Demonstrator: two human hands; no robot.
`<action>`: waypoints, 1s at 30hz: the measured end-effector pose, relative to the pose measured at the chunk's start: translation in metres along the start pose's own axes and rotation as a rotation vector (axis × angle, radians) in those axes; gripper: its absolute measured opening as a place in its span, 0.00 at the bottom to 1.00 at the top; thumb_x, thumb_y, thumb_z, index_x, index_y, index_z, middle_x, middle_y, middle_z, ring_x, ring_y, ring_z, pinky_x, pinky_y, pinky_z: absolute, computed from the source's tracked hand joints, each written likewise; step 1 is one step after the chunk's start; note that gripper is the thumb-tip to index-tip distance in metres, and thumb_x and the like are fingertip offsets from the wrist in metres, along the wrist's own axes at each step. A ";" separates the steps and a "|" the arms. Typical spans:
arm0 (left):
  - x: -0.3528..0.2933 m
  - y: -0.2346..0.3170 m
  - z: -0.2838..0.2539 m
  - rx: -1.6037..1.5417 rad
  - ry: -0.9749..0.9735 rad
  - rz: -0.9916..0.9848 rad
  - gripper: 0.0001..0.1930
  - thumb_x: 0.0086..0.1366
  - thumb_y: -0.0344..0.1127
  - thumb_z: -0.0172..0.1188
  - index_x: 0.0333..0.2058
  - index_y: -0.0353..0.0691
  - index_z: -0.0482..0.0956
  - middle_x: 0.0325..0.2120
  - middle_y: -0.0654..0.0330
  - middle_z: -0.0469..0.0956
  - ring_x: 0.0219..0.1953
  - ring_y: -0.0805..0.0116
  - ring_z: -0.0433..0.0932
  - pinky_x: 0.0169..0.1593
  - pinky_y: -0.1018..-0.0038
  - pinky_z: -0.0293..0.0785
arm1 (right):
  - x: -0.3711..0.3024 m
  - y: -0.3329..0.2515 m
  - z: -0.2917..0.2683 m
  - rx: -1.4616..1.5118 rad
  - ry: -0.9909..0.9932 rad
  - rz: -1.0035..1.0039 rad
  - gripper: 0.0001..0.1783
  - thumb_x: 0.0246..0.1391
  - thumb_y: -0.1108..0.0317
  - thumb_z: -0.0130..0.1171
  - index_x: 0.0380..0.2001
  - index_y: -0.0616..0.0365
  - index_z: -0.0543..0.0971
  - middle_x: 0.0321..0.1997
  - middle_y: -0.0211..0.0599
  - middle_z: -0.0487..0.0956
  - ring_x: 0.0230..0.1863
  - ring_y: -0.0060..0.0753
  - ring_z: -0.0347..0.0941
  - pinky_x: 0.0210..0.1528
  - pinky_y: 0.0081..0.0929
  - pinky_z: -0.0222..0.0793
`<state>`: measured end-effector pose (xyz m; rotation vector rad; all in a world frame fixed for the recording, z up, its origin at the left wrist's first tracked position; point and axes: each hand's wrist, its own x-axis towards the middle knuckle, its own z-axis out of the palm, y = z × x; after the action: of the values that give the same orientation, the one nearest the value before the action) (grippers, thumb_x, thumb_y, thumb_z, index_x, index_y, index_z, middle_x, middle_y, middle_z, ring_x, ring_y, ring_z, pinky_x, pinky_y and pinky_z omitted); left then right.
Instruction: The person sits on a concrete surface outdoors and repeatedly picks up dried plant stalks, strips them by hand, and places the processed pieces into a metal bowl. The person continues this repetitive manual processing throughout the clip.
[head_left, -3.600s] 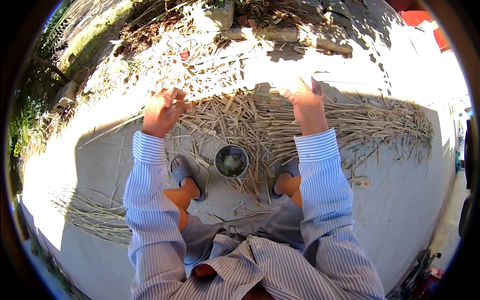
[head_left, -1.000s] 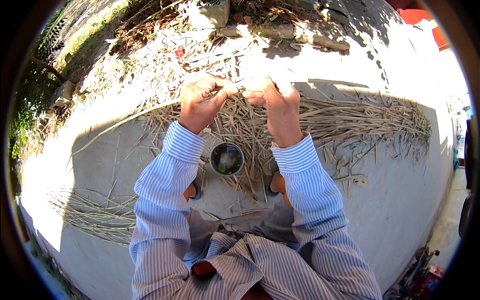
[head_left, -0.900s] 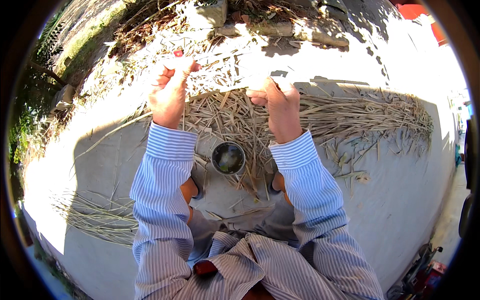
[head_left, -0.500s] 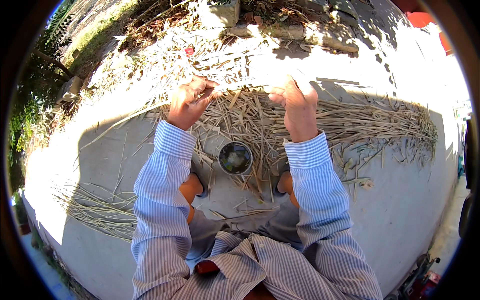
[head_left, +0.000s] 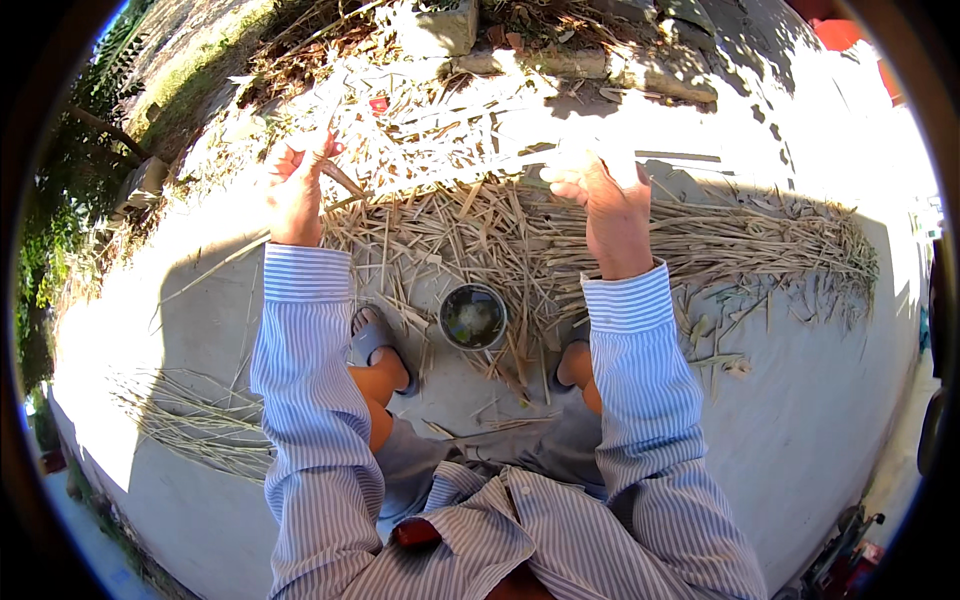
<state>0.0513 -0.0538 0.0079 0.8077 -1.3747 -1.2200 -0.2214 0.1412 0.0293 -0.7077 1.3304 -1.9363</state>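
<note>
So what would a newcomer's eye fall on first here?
Likely the left fingers and right fingers, raised in the upper middle along a long pale stalk. Then the heap of dry stalks beneath, spreading right, and the round container between the sandalled feet.

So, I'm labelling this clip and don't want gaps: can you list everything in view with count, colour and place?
Long stalk: one, pale, slanting across the upper middle
Short strip: one, brown, above the stalk
Loose straw: uncounted, tan, middle
Stalk bundle: one, tan, right
Thin stalks: uncounted, yellowish, lower left
Bowl: one, dark inside, middle
Scrap: one, red, upper middle
Blocks: several, greyish, top
Plants: uncounted, green, left edge
Floor: one, grey, beneath
Sandals: two, grey-blue, beside the bowl
Shirt: one, blue-white striped, bottom
Left hand: one, bare, at the strip
Right hand: one, bare, at the stalk's right end
</note>
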 end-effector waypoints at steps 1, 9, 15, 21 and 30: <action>0.004 0.001 -0.001 0.009 0.068 -0.004 0.09 0.59 0.32 0.65 0.35 0.36 0.77 0.28 0.60 0.81 0.32 0.73 0.80 0.41 0.78 0.73 | 0.000 0.000 -0.004 -0.008 -0.002 -0.025 0.11 0.60 0.73 0.52 0.43 0.70 0.72 0.35 0.44 0.78 0.32 0.33 0.79 0.31 0.22 0.78; -0.005 0.025 -0.006 1.087 0.072 0.674 0.16 0.52 0.34 0.68 0.39 0.37 0.76 0.36 0.55 0.78 0.42 0.56 0.74 0.47 0.65 0.70 | 0.007 0.000 -0.017 0.015 0.027 0.068 0.10 0.60 0.72 0.52 0.41 0.69 0.72 0.36 0.44 0.78 0.34 0.35 0.79 0.33 0.25 0.78; -0.023 0.024 0.022 0.627 -0.650 -0.021 0.15 0.58 0.41 0.65 0.33 0.32 0.78 0.24 0.56 0.79 0.26 0.69 0.76 0.34 0.75 0.71 | 0.014 0.013 -0.022 0.076 0.016 0.025 0.11 0.61 0.69 0.51 0.42 0.67 0.72 0.38 0.44 0.78 0.37 0.36 0.78 0.38 0.29 0.78; -0.012 0.033 -0.028 1.159 -0.386 0.519 0.08 0.50 0.33 0.67 0.25 0.38 0.76 0.21 0.59 0.78 0.18 0.62 0.71 0.26 0.66 0.65 | 0.031 0.000 -0.047 0.039 -0.012 -0.036 0.10 0.59 0.72 0.51 0.41 0.66 0.72 0.38 0.43 0.77 0.37 0.35 0.76 0.40 0.32 0.77; -0.029 -0.003 0.033 0.192 -0.432 -0.033 0.08 0.58 0.32 0.65 0.31 0.34 0.79 0.26 0.58 0.81 0.31 0.71 0.80 0.38 0.74 0.75 | 0.028 0.016 -0.011 0.279 0.016 0.135 0.18 0.62 0.65 0.51 0.49 0.69 0.69 0.48 0.50 0.75 0.44 0.45 0.75 0.46 0.39 0.74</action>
<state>0.0245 -0.0196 0.0007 0.7245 -1.8563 -1.3546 -0.2435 0.1221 0.0117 -0.4549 1.0590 -1.9691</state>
